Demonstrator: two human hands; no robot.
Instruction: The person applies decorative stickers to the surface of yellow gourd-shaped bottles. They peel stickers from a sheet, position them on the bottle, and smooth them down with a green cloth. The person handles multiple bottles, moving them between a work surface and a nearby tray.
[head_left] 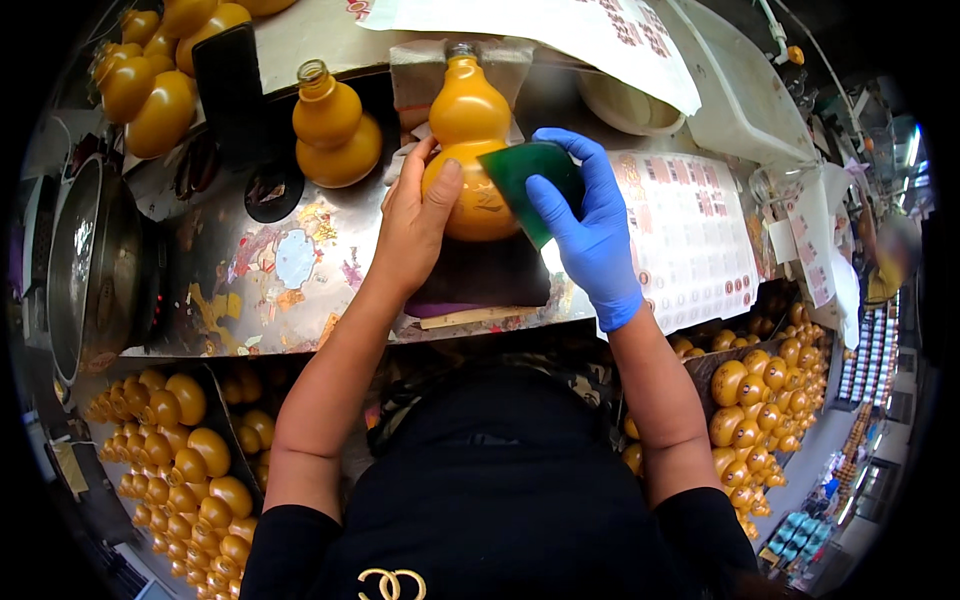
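Yellow bottle (470, 112) between the hands on the table (338, 238), neck pointing far — probably stiff, slick, breakable; best held round the lower bulb (472, 218). Left hand (420, 205) cups its left side; gloved right hand (588, 215) pinches a green sheet (528, 180) — contact with bottle unclear.

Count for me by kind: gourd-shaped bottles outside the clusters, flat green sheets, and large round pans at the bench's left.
Glossy yellow-orange gourd-shaped bottles: 2, one in the bare left hand, one apart to its left
Flat green sheet: 1, in the blue-gloved right hand
Large dark round metal pan: 1
Total: 4
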